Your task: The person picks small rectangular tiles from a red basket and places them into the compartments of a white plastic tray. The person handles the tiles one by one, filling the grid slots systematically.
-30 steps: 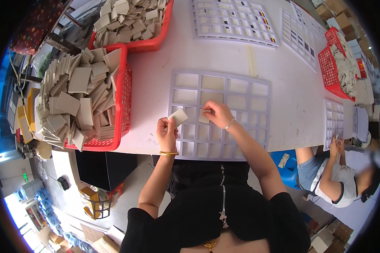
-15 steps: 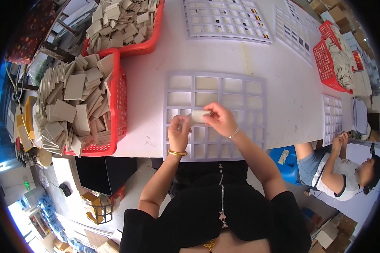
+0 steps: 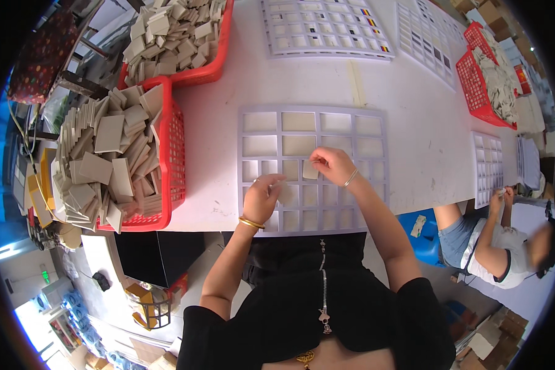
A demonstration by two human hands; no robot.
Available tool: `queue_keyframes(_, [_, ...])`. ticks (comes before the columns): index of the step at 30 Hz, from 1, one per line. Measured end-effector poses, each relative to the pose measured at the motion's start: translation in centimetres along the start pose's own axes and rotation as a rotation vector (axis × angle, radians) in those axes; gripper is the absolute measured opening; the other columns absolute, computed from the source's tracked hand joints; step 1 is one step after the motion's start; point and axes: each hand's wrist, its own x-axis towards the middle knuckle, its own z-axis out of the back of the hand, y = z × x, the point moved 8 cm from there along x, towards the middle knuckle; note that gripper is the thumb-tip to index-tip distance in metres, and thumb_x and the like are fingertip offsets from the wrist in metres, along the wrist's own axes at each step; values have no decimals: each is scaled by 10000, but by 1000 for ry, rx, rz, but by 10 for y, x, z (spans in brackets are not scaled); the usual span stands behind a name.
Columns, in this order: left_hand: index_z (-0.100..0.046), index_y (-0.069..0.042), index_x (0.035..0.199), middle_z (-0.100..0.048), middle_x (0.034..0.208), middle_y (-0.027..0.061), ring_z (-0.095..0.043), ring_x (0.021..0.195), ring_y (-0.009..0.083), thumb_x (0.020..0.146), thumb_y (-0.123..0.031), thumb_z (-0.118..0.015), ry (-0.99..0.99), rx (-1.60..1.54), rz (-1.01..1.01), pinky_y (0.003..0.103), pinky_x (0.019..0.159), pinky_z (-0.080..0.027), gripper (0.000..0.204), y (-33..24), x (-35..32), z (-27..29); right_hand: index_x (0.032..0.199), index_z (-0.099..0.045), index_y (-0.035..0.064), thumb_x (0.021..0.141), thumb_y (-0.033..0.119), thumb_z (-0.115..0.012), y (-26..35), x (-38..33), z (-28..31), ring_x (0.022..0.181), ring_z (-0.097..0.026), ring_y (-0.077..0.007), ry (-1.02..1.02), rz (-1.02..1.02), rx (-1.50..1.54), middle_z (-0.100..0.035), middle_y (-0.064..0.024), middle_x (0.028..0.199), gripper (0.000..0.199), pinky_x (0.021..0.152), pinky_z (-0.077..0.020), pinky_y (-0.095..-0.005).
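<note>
A white tray (image 3: 383,154) with rectangular compartments lies on the table in front of me. Several of its compartments hold flat beige tiles, among them one tile (image 3: 299,122) in the far row. My right hand (image 3: 334,166) is over the middle of the tray, pinching a small beige tile (image 3: 311,170) by its edge. Over the tray's left part, my left hand (image 3: 262,198) is curled with its fingertips at another small beige tile (image 3: 287,195), which is blurred and partly covered. My palm hides a few left compartments.
Red baskets heaped with beige tiles stand at left, one near (image 3: 177,154) and one farther back (image 3: 219,69). More compartment trays lie at the far side, one with coloured pieces (image 3: 327,31). At right are a red basket (image 3: 475,86) and a seated person (image 3: 493,246) working at another tray (image 3: 488,166).
My hands have moved apart from each other. Tile pieces held close together between them are now separate, with my right hand shifted right over the tray's middle.
</note>
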Motion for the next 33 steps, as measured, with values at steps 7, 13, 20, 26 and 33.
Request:
queue_keyframes(7, [-626,-80,992,-650,939,86,-628,771,267,819,-56,-604,115,94,112,361,668,-496,176,1,-3,-19,813,-593,81,655,50,-714,20,-6,-10,825,-563,-253,-143,263,-484,-521,-67,882,201,661,-478,-382])
queue_keyframes(13, [-611,-97,927,-603,934,73,-629,790,317,817,-58,-595,95,321,-211,404,669,-518,118,-12,-2,-31,787,-572,89,661,51,-708,24,-18,-17,809,-554,-266,-183,176,-377,-513,-71,871,190,654,-462,-387])
queue_keyframes(20, [-605,-98,939,-559,1036,79,-624,815,333,788,-29,-610,105,439,-185,407,669,-533,166,-8,0,-35,815,-603,112,704,103,-697,46,-37,-34,805,-554,-265,-147,277,-258,-527,-69,857,145,667,-447,-386])
queue_keyframes(26, [-613,-86,924,-567,978,86,-612,788,324,766,-1,-635,-210,360,-186,397,630,-511,181,-47,-11,36,795,-644,156,736,207,-685,60,-55,-64,932,-519,-228,-23,247,-525,-527,-46,932,88,757,-395,-390])
queue_keyframes(33, [-637,-77,900,-584,848,74,-572,660,232,800,-11,-634,-642,622,-296,320,534,-457,120,-94,-38,180,808,-660,174,753,210,-663,67,-55,-80,914,-502,-228,116,244,-562,-508,-34,891,66,766,-365,-398])
